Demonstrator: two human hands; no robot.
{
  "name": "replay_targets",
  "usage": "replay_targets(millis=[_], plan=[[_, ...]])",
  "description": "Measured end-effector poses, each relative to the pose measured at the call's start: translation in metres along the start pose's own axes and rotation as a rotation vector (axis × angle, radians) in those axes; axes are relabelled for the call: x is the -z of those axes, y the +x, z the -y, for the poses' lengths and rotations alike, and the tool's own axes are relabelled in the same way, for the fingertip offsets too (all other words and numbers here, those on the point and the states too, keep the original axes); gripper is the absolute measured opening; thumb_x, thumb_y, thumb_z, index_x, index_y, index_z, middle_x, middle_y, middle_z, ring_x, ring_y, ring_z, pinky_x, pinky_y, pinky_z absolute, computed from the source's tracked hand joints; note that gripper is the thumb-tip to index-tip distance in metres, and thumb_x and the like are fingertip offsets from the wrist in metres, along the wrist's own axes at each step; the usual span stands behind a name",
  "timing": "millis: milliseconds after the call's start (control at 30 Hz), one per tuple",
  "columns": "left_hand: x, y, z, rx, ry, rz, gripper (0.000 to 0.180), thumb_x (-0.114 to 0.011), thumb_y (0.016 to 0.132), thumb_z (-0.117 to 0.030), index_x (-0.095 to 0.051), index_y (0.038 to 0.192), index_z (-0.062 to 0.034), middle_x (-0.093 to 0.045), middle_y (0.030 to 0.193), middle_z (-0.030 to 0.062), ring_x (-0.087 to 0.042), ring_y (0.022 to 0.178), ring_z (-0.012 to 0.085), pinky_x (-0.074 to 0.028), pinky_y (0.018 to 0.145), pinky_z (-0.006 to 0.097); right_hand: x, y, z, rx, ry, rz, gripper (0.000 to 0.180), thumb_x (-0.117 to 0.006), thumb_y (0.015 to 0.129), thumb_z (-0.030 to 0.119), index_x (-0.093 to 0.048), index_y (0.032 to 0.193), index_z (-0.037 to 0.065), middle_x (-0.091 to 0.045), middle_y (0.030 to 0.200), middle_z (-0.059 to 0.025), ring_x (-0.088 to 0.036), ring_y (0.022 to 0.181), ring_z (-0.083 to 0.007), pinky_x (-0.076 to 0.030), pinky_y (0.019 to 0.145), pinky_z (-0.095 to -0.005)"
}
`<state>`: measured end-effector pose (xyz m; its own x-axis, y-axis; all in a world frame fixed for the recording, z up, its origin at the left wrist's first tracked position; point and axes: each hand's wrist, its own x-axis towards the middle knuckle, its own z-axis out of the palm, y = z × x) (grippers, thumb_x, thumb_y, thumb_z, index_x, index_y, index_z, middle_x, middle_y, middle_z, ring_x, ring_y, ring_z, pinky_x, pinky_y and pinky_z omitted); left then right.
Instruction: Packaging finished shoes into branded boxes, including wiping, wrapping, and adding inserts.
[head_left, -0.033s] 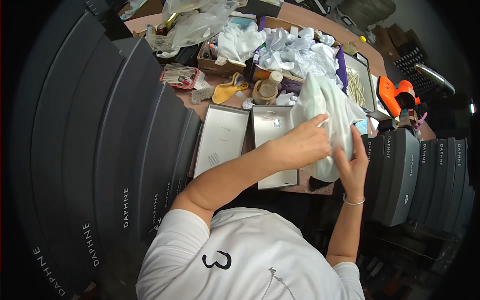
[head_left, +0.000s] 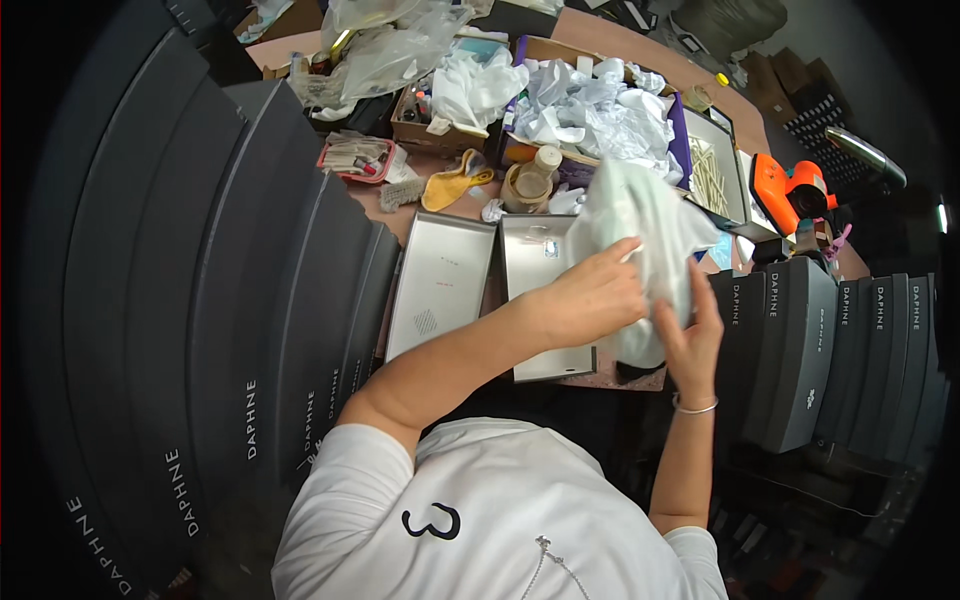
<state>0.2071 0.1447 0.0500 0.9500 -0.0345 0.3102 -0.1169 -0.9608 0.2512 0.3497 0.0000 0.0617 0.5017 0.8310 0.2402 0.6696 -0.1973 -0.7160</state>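
Light is even and fairly bright over the table [head_left: 600, 40] ahead of the hands, seemingly from overhead. White paper [head_left: 600, 105] beyond the hands runs close to washed out. The pale cloth [head_left: 640, 215] at the left hand [head_left: 590, 295] and right hand [head_left: 690, 335] is well lit, shadows soft. Dark boxes [head_left: 200, 330] left of the hands curve strongly, fisheye bending. Frame corners fall to black. A small lamp glare [head_left: 941, 217] sits far right of the hands. Focus is sharp centrally, softer toward the rim.

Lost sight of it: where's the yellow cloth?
Head view, upper middle: the yellow cloth lies on the table, between the red tray and the tape roll.
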Motion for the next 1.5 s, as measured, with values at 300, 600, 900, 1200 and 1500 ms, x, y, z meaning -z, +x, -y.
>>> replay_targets(millis=[300,600,900,1200,1500], plan=[[-0.201,-0.109,-0.014,0.374,-0.039,0.407,0.015,-0.055,0.084,-0.014,-0.069,0.086,-0.0117,-0.065,0.08,0.0036,-0.064,0.086,0.0216,-0.026,0.11,0.054,-0.163,-0.105,-0.109,-0.179,-0.188,0.441,0.075,-0.061,0.083,0.006,-0.022,0.147,0.005,-0.03,0.135,-0.0374,-0.042,0.117,-0.0543,-0.042,0.097,-0.0478],[-0.194,-0.134,-0.036,0.246,-0.039,0.51,0.02,-0.058,0.082,-0.019,-0.071,0.096,-0.0124,-0.066,0.107,0.0087,-0.058,0.107,0.0231,-0.023,0.11,0.054,-0.163,-0.142,-0.101,-0.164,-0.122,0.537,0.079,-0.055,0.083,0.002,-0.015,0.15,0.012,-0.021,0.138,-0.0433,-0.031,0.124,-0.0608,-0.036,0.104,-0.0506],[-0.169,-0.129,-0.035,0.343,-0.292,0.472,0.035,-0.063,0.077,-0.012,-0.063,0.111,-0.0062,-0.063,0.103,0.0118,-0.057,0.107,0.0276,-0.033,0.105,0.046,-0.106,0.017,-0.093,-0.026,0.13,0.298,0.025,-0.056,0.084,0.004,-0.062,0.107,-0.003,-0.064,0.095,-0.0233,-0.062,0.088,-0.0392,-0.05,0.079,-0.045],[-0.121,-0.136,0.025,1.027,-0.453,-0.4,0.018,-0.06,0.084,-0.004,-0.065,0.1,-0.0009,-0.065,0.098,0.0159,-0.063,0.092,0.0328,-0.05,0.082,0.037,-0.212,0.066,-0.145,0.198,-0.092,0.445,0.017,-0.063,0.086,0.015,-0.067,0.094,0.002,-0.065,0.089,-0.016,-0.059,0.085,-0.0363,-0.047,0.077,-0.0427],[-0.111,-0.124,0.154,1.152,-0.398,-0.784,0.017,-0.058,0.092,-0.009,-0.063,0.104,0.0012,-0.065,0.095,0.0096,-0.061,0.085,0.0166,-0.048,0.078,0.028,-0.209,0.063,-0.136,0.158,0.007,0.254,0.018,-0.068,0.083,0.021,-0.068,0.08,0.004,-0.063,0.082,-0.0124,-0.056,0.078,-0.0318,-0.045,0.072,-0.0416]])
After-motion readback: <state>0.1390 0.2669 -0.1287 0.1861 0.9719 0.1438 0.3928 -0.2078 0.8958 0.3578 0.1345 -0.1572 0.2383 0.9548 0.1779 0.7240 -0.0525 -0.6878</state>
